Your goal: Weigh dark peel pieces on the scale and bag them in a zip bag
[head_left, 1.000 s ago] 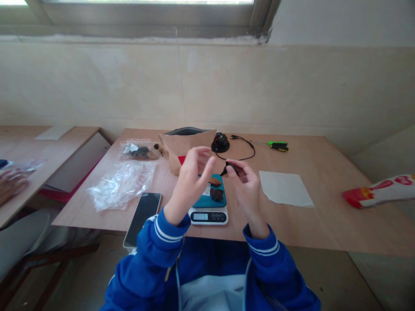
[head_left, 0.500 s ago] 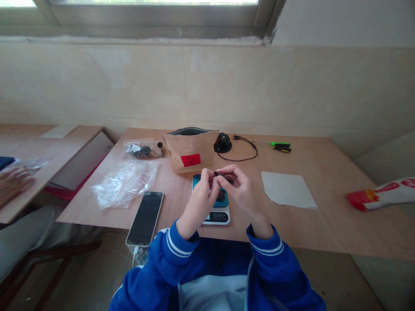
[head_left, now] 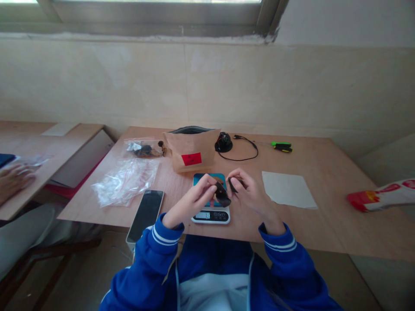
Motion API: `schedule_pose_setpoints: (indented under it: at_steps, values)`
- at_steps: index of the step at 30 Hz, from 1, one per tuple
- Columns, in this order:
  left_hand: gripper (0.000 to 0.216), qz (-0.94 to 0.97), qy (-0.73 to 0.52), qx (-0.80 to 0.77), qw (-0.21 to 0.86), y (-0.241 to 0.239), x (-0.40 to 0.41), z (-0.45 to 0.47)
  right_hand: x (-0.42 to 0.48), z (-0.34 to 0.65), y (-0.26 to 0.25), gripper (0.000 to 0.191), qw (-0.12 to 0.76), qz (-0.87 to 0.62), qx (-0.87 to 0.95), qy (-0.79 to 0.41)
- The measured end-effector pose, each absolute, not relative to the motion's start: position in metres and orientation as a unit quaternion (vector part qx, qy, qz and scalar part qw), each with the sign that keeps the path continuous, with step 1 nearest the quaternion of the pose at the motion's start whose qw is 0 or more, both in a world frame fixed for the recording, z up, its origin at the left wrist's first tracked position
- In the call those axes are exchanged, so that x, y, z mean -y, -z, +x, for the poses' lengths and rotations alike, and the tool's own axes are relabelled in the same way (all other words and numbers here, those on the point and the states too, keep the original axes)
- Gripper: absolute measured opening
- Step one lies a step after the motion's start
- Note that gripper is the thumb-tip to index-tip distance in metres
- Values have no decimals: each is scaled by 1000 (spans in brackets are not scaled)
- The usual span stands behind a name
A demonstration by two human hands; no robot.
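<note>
Between the thumb and fingers of my left hand (head_left: 201, 192) is a dark, shiny curved piece (head_left: 222, 195), tilted downward. My right hand (head_left: 248, 190) pinches a second dark piece (head_left: 236, 185), apart from the first; its exact kind is too small to make out. Both hands are raised over a small digital scale (head_left: 211, 216) with a blue top and a lit display, and they partly hide its plate. Just behind the scale stands a brown paper pouch (head_left: 175, 149), its top open and a red label (head_left: 191, 159) on its front.
Clear plastic bags (head_left: 125, 183) and a phone (head_left: 145, 214) lie left. At the back are a black round device (head_left: 223, 142) with a cable (head_left: 257, 150) and screwdrivers (head_left: 281, 147). Right are white paper (head_left: 288, 190) and a red-white packet (head_left: 366, 199). Another person's hand (head_left: 14, 183) rests far left.
My hands have moved apart and slightly lower. The dark item they held together now shows as two separate pieces, one in each hand. More of the scale's display is visible.
</note>
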State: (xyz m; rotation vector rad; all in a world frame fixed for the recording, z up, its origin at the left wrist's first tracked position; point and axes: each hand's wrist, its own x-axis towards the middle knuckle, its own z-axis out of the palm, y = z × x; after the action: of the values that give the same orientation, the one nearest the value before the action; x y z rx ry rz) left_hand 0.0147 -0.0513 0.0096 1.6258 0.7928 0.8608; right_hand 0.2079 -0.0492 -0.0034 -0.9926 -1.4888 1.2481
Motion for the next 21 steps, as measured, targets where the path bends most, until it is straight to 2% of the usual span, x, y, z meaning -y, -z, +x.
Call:
schedule_pose_setpoints:
  at_steps: [3,8,12,18,21]
  values:
    - [20,671,-367,-367,529,1,43,5,43,200,24,25,473,-437,597,-478]
    - [25,647,-376,-469,469,35,36,-14,28,189,55,29,430,-504,645,-380]
    - [24,644,-339,-503,466,62,32,-19,16,180,57,28,384,-531,700,-283]
    - [21,609,-387,-542,431,86,20,-14,12,165,56,21,256,-544,765,-234]
    - [22,606,-402,-558,399,78,26,-15,18,164,56,21,265,-556,765,-187]
